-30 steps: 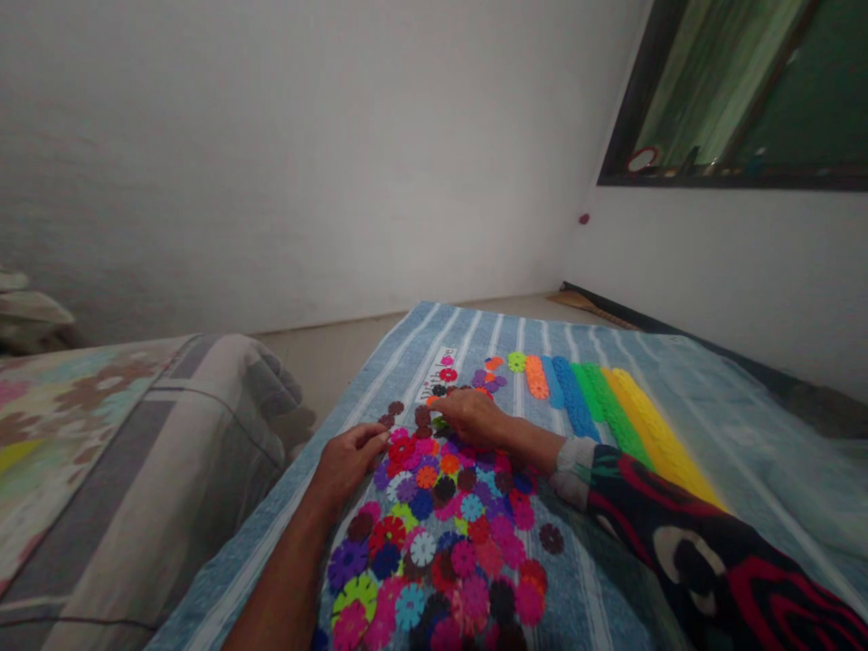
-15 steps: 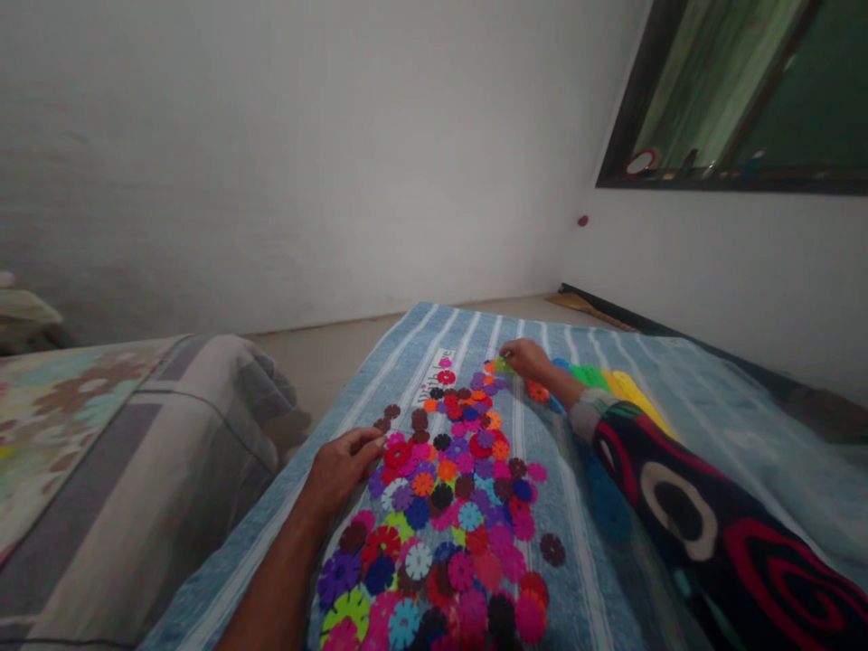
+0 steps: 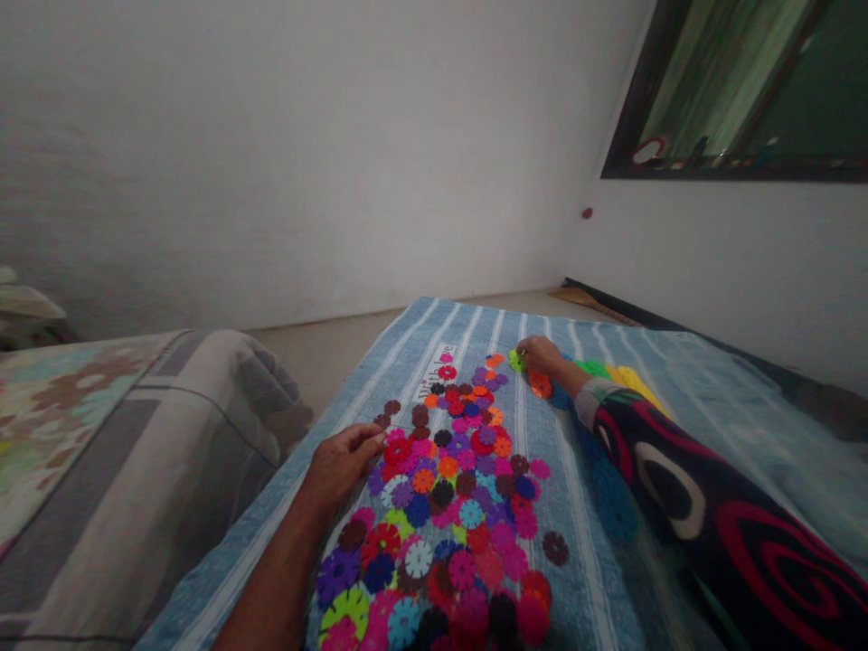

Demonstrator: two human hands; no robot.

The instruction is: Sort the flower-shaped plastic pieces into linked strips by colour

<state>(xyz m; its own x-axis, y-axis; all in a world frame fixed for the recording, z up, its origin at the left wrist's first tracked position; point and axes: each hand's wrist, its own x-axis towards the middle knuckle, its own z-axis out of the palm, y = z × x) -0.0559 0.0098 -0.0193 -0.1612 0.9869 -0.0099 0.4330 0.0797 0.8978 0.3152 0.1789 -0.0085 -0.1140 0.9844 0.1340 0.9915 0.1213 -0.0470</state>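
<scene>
A pile of flower-shaped plastic discs (image 3: 457,493) in many colours spreads over a striped blue cloth. At the far side of the pile, my right hand (image 3: 541,353) pinches a lime-green flower disc (image 3: 516,361) by its edge. Orange flower discs (image 3: 541,383) lie just below that hand, and blue ones are partly behind the forearm. My left hand (image 3: 347,459) rests at the pile's left edge, fingers loosely stretched, with nothing visible in them. Its fingertips are close to brown discs (image 3: 383,421) and pink ones.
Rows of green discs (image 3: 594,368) and yellow discs (image 3: 637,387) lie beyond my right forearm. Printed lettering (image 3: 434,375) marks the striped cloth (image 3: 271,533). To the left stands a surface draped in grey fabric (image 3: 196,425). A white wall (image 3: 305,163) rises behind.
My right hand has moved slightly right, carrying the lime-green disc away from the orange and purple discs at the pile's far end. My left hand has stayed put.
</scene>
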